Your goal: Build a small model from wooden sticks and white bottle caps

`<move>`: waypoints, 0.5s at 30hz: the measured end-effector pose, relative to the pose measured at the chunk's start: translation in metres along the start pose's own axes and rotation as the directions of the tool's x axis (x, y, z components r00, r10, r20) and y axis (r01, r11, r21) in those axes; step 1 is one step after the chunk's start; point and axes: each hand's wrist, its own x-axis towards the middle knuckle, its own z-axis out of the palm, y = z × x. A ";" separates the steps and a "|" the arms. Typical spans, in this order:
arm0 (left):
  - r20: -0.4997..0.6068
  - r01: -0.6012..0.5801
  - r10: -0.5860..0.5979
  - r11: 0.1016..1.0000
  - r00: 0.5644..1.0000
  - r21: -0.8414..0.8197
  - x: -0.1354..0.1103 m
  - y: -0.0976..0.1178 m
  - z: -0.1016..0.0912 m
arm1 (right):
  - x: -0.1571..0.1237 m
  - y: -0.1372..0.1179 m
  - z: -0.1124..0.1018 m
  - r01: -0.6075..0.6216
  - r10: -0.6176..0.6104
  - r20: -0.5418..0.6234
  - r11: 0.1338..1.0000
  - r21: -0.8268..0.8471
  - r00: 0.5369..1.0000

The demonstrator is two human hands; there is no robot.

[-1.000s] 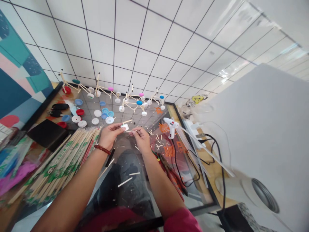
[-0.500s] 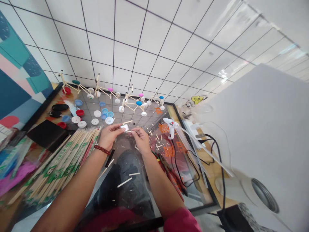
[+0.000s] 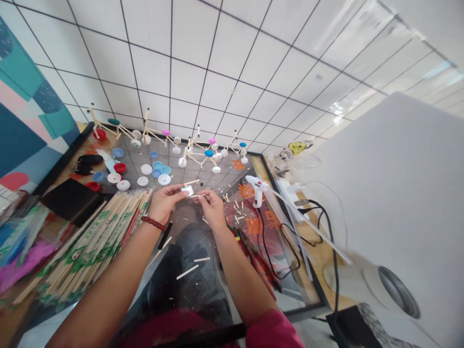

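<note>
L hand pinches a white cap in its fingers, R hand a short stick close by — both over the desk. Approx. five stick frames at the back look complete; this pc. seems barely begun, w/ loose caps unused. Fingers hide any joint — contact's unclear; far-L plastic bags blurred.

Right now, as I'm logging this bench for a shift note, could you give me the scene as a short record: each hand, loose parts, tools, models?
Left hand: holds a white cap; short stick just behind it, joined or not unclear
Right hand: pinches a thin stick near the cap
Loose caps: blue, red and white, left of centre
Wrapped sticks: bundled at left
Tools: white glue gun, red-handled pliers, right side
Stick models: along the far edge
</note>
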 end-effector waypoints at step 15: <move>-0.006 0.007 -0.007 1.000 1.000 -0.016 -0.001 0.000 0.000 | 0.001 -0.002 0.001 -0.025 0.026 -0.008 0.999 0.028 1.000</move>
